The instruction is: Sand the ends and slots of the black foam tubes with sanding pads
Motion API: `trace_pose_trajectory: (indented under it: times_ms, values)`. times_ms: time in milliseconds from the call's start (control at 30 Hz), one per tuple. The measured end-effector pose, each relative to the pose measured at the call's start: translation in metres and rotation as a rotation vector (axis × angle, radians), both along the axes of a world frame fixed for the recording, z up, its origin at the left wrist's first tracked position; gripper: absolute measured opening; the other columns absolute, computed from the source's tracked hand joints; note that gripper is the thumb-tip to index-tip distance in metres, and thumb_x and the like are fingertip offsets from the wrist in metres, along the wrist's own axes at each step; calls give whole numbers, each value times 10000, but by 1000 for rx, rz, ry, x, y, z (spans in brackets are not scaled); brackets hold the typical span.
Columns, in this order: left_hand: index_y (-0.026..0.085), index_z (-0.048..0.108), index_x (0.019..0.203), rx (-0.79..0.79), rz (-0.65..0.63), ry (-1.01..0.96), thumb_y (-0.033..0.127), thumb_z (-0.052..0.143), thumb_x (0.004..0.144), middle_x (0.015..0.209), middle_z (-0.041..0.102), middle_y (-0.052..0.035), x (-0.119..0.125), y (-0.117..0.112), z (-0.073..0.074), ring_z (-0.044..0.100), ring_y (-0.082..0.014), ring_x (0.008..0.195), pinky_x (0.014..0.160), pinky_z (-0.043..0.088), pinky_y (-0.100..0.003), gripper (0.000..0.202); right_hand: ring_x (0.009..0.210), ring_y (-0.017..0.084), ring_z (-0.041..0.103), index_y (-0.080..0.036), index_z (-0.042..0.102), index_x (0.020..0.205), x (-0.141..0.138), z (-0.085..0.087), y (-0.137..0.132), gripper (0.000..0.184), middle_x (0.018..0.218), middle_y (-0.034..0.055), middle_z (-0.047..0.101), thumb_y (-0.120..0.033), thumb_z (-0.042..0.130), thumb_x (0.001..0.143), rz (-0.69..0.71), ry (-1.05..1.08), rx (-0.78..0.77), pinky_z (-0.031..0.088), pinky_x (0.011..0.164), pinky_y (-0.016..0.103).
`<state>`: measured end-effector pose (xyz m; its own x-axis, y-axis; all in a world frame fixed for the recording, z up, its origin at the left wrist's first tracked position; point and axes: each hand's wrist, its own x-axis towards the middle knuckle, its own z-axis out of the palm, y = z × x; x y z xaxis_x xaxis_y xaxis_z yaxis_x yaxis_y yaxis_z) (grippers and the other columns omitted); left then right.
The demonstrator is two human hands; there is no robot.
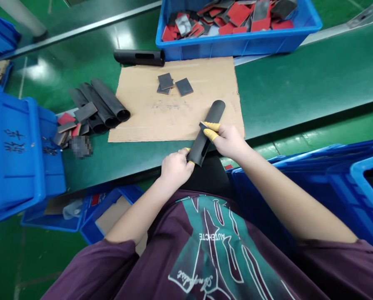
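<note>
Closest is a purple cloth shirt point(161, 250) with a teal picture and white lines on its front. Just past it, the person's left hand point(177, 166) curls around the near end of a long, round, black tube point(199, 142). The right hand point(228, 136) has its thumb and finger pressed together, pinching a small, flat, dark piece point(202, 125) right up by the tube's side. Yellow covers sit on some fingertips of both hands. The tube leans over the near edge of a flat, tan cardboard sheet point(136, 127), with a long slot cut near its lower end. The sheet lies on a smooth, shiny green table point(299, 79). To the right are big blue plastic bins point(299, 183), and to the left stand blue plastic boxes point(14, 175) with black writing. Left of the sheet, dull black tubes point(107, 100) lie side by side next to a messy heap of red and dark flat pieces point(68, 127). Thin dark squares point(184, 86) rest on the sheet. Farther off lies one black tube with a slot point(125, 57), near a blue plastic bin point(224, 49) full of red and gray flat pieces point(239, 14). The floor point(5, 254) is green too.
</note>
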<state>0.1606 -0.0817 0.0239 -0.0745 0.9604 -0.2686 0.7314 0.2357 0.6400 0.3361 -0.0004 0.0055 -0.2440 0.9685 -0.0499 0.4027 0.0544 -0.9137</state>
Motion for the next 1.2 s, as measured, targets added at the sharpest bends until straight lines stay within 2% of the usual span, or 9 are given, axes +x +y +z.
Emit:
trace_pose_trajectory:
  times_ms: [100,200,367,767,867,933,1033,1100,1200]
  values:
    - [158,712,1148,-64,-186,362,181,528,818,994,777,-169,3,3,10,725,-378,973,797,513,-412,379,1219,253,686,-186,722,1265,-6,5,-7,377,1262,47,742,-289,585,929,-2,-33,22,517,1110,440]
    - [163,706,1149,-92,-210,442,180,499,861,1007,778,-181,5,5,11,735,-374,973,782,520,-399,355,1168,272,712,-216,709,1300,-15,15,-32,396,1261,65,742,-313,568,943,98,-174,52,563,1040,437]
    - [179,712,1118,-72,-195,430,194,500,880,989,781,-162,1,5,7,740,-340,950,767,512,-367,319,908,280,776,-293,702,1319,-18,24,-70,394,996,61,814,-379,558,963,262,-430,151,614,855,403]
    - [233,699,835,84,-91,10,128,530,759,770,727,-52,-12,6,-10,682,-234,782,747,500,-312,213,778,224,754,-266,735,1263,-7,6,-75,391,916,60,806,-397,494,985,315,-330,237,585,714,322]
    - [226,690,764,112,-49,-134,126,527,698,732,710,-47,-16,5,-14,666,-235,747,742,503,-324,202,878,248,763,-282,752,1225,3,-3,-62,380,1015,60,808,-419,523,955,252,-288,262,603,792,364]
    - [218,698,763,136,16,-255,137,516,671,730,712,-48,-21,4,-14,662,-236,740,728,505,-326,220,974,274,756,-271,752,1218,15,-12,-44,398,1099,64,798,-437,527,935,49,-247,264,603,868,413]
    - [210,699,764,219,183,-393,140,503,637,689,694,-34,-37,6,-10,643,-211,689,670,497,-298,244,929,292,750,-201,760,1165,31,-22,-3,462,1018,105,796,-497,511,913,-290,-145,231,604,849,450]
    - [214,676,743,277,326,-352,142,496,633,596,630,-9,-54,13,-5,586,-189,579,593,467,-287,223,801,274,733,-170,753,1130,34,-26,24,497,887,112,776,-529,494,903,-386,-87,200,603,755,436]
    - [214,648,750,331,474,-159,147,496,675,588,609,-11,-84,33,5,584,-205,577,604,466,-308,183,621,237,661,-168,752,1047,27,-29,55,501,674,77,692,-552,466,899,-352,-125,174,562,630,390]
